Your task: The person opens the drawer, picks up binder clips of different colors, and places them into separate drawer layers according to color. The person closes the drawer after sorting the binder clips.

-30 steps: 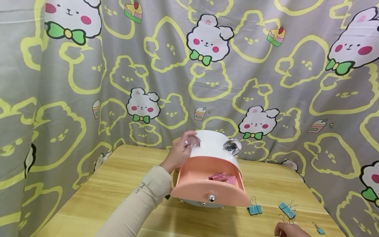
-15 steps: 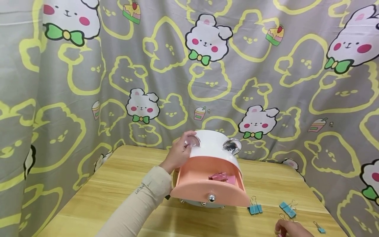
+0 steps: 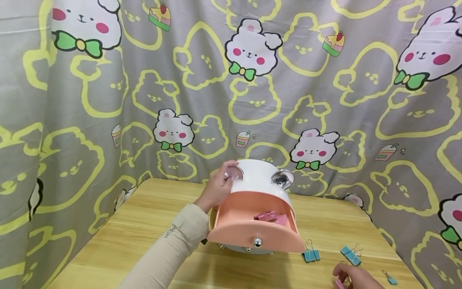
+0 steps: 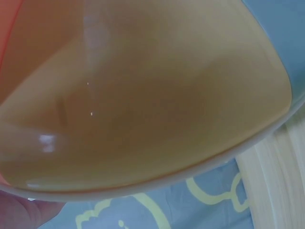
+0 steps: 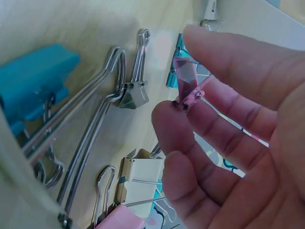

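Observation:
My left hand grips the left silver ear of a white, rounded drawer box. The box's peach drawer is pulled out, with pink binder clips lying inside. At the lower right, my right hand pinches a small pink binder clip between thumb and fingertips, just above the table. Only a bit of that clip shows in the head view. The left wrist view is mostly filled by a shiny tan curved surface, with part of the left hand at the lower left corner.
Blue binder clips lie right of the box, among them a larger one and a small one. In the right wrist view, a silver clip, a white clip and another pink clip are near the hand. A patterned curtain hangs behind the table.
My right hand has shifted slightly left and up, and the pink binder clip in its fingers shows more. The left hand keeps its grip on the box's ear.

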Action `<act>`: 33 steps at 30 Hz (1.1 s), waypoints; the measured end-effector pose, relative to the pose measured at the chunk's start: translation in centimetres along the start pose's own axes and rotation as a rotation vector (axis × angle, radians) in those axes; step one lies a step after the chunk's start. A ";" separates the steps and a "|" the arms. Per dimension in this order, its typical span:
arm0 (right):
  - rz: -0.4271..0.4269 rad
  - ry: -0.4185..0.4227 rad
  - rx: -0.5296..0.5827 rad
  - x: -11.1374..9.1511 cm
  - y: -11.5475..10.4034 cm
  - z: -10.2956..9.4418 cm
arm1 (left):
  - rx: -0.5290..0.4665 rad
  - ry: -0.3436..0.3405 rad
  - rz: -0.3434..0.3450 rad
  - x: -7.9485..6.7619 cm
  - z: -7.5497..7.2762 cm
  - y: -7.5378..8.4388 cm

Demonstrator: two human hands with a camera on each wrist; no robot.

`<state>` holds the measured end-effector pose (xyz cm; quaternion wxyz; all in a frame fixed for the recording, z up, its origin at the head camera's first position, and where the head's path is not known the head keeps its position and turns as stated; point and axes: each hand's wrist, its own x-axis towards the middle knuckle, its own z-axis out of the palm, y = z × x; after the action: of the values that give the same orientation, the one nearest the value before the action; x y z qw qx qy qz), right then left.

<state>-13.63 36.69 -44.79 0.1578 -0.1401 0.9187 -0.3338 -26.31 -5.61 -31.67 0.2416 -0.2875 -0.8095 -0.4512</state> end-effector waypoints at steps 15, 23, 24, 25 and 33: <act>-0.053 0.047 0.033 -0.4 -1.2 -0.3 | -0.016 -0.005 -0.011 0.0 -0.2 0.3; -0.127 0.033 0.048 -0.3 -1.3 -0.6 | -0.017 -0.001 0.017 0.0 -0.1 0.2; -0.127 0.031 0.049 -0.2 -1.3 -0.7 | -0.014 -0.001 0.015 0.0 -0.1 0.2; -0.126 0.030 0.052 -0.2 -1.3 -0.7 | -0.014 -0.001 0.012 0.0 -0.1 0.2; -0.073 0.036 0.075 0.0 -2.0 -0.7 | -0.002 -0.005 0.005 -0.1 -0.2 0.3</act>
<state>-13.58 35.60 -42.93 0.1344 -0.1614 0.9026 -0.3758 -26.03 -5.66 -31.47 0.2406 -0.2911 -0.8088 -0.4508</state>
